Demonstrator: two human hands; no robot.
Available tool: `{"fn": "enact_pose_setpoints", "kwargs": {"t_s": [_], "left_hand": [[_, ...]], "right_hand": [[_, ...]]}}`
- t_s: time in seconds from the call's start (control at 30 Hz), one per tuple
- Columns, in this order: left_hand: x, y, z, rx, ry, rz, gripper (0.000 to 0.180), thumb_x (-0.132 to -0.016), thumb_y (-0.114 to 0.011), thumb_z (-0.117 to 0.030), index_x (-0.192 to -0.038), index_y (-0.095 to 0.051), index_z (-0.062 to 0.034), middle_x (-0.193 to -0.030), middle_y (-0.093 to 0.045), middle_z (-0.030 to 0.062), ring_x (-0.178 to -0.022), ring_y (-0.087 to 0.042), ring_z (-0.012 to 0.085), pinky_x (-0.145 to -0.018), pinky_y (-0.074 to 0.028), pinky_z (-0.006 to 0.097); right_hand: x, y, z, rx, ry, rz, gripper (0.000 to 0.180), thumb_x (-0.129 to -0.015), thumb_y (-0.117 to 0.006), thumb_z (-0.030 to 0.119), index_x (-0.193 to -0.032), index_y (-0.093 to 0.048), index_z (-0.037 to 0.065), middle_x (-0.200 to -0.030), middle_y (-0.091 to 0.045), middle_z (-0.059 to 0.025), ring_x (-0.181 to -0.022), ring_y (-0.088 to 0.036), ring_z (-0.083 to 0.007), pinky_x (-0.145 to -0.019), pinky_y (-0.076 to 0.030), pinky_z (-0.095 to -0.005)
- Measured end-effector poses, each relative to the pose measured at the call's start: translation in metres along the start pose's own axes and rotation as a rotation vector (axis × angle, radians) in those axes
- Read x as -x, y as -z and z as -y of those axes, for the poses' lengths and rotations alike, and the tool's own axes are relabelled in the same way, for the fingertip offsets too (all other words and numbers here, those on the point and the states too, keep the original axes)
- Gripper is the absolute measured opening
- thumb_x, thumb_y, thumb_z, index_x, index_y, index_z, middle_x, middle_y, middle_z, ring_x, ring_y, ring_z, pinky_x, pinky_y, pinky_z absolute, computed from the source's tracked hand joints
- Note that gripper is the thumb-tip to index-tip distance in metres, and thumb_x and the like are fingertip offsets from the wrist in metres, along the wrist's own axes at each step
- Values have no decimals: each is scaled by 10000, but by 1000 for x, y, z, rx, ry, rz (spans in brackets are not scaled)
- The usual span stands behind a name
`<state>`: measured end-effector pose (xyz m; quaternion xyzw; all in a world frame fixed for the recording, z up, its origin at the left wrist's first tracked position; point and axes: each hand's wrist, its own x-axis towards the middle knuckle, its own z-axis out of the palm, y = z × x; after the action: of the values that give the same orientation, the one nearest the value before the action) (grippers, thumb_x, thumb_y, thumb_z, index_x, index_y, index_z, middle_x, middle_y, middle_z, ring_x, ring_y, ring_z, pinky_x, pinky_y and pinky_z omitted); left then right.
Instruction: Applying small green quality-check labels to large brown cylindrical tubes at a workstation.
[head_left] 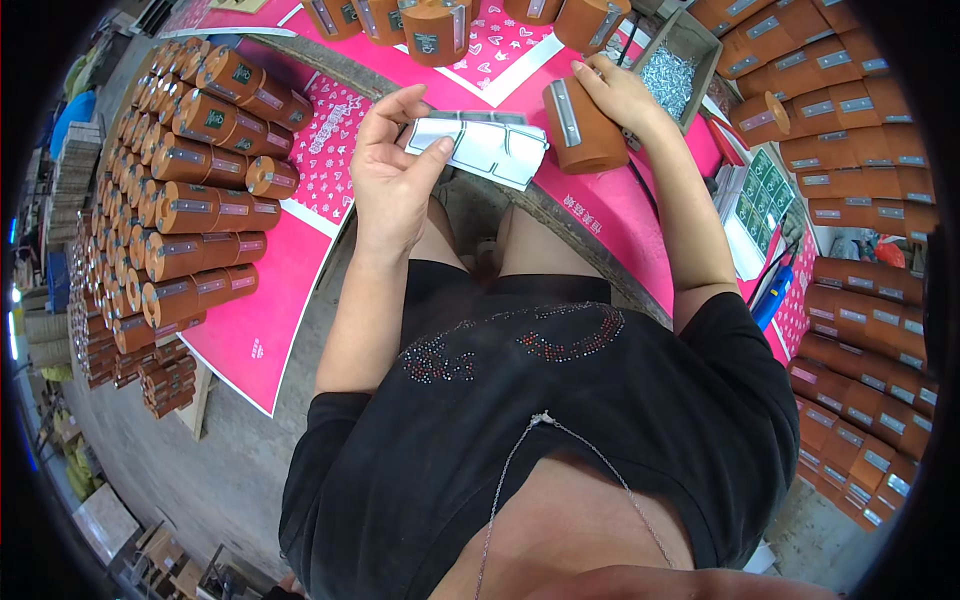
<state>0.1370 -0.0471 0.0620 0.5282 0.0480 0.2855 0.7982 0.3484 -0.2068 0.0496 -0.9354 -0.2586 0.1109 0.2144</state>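
My left hand [392, 175] pinches a white sheet of labels [485, 152] with dark outlines, thumb on top and the other fingers partly hidden behind it. The sheet is slightly curled over the table's near edge. Just right of it, my right hand [622, 95] is wrapped round the far right side of an orange-brown cylinder [598, 138]. A metal strip [564, 112] runs along the cylinder's left side. More such cylinders stand beyond, one with a dark green label [427, 43].
A bin of small metal parts [667, 80] stands at the right, near green label sheets [765, 200] and a blue-handled tool [772, 298]. Cylinders are stacked at left [210, 205] and right [835, 115]. Pink patterned sheeting [255, 335] covers the table.
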Motion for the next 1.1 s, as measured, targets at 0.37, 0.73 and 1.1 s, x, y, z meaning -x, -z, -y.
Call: {"fn": "enact_pose_setpoints", "kwargs": {"t_s": [0.37,0.73,1.1], "left_hand": [[13,2,-9,-52,-225,228,534,-671,-453,165,-1173,-357,9,-928,-409,48,-876,-467,112,-747,-391,216],[10,12,-3,-478,144,51,1013,-534,-799,-179,-1269,-132,22,-990,-476,156,-902,-519,215,-772,-447,323],[25,1,23,-461,112,-123,563,-668,-672,-36,-1164,-408,-2,-1093,-525,97,-886,-539,104,-769,-427,244]], "right_hand": [[75,-26,61,-1187,87,100,473,-795,-579,157,-1171,-336,6,-964,-542,-178,-873,-566,-222,-702,-471,-294],[71,-25,64,-1322,406,98,507,-735,-591,-60,-1162,-332,25,-928,-558,-126,-839,-556,-139,-679,-473,-230],[74,-42,65,-1365,233,116,309,-790,-527,-31,-1080,-421,-8,-928,-556,-112,-826,-535,-123,-717,-426,-224]]}}
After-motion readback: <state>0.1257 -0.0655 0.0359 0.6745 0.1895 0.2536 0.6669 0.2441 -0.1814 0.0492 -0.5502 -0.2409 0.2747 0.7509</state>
